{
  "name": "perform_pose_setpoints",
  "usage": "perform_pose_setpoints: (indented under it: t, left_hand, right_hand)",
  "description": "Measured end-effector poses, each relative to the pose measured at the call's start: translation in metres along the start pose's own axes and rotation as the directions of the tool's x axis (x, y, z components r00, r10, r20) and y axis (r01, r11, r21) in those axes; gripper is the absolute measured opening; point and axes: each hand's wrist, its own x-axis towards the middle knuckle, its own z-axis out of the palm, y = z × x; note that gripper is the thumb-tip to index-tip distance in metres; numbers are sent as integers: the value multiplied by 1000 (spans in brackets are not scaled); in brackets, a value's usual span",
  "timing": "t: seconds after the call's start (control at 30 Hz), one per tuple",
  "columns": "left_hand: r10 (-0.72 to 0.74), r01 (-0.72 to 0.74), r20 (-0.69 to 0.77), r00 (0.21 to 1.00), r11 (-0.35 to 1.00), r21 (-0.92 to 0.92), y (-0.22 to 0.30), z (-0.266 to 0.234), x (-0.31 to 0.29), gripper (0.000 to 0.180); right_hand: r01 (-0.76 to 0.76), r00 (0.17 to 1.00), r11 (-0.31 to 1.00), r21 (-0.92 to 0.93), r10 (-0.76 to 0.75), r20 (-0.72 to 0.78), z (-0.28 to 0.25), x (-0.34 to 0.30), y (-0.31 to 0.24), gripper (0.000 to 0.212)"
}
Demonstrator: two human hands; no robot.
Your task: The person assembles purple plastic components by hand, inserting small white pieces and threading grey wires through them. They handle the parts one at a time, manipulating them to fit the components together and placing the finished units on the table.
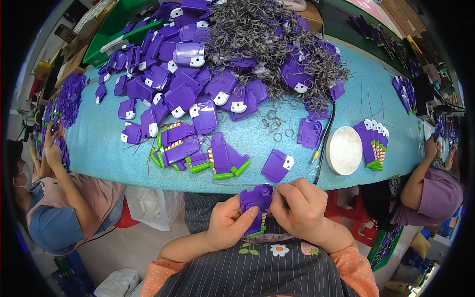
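Left hand [228, 225]: fingers closed on a purple plastic half-shell [253, 199], held over the lap just off the desk [99, 148], moulded inner side up, striped band and green end below. Right hand [302, 208]: fingers drawn narrow at the shell's upper corner; cannot tell what, if anything, they pinch.

Progress, judged: held unit part-built, inside exposed. Fanned group of white-topped, striped, green-ended pieces [366, 141], thin wires projecting, looks done. Left: green-ended pieces [220, 154] near the front edge, a large heap of purple covers [180, 99].

Materials: covers smooth, glossy, boxy, white-cornered; grey rings [250, 29] thin, tangled, wiry; white dish [345, 151] round, shallow.
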Motion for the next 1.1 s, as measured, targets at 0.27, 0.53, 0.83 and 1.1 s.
perform_pose_setpoints:
  t: [0.27, 0.53, 0.83, 1.1]
  left_hand:
    - [126, -107, -37, 991, 938, 329, -7, 3, -3, 27]
    - [376, -356, 148, 915, 577, 735, 5, 7, 4, 33]
    - [323, -437, 317, 892, 428, 791, 18, 3, 5, 37]
    - [-102, 74, -108, 989, 967, -243, 29, 8, -1, 31]
  right_hand:
    - [36, 999, 999, -37, -36, -1, -5, -5, -5, 18]
    - [-216, 968, 951, 223, 180, 174, -5, -4, -5, 12]
    - [-337, 890, 779, 529, 81, 449, 6, 25, 26, 15]
    - [-443, 819, 544, 713, 569, 74, 9, 23, 22, 26]
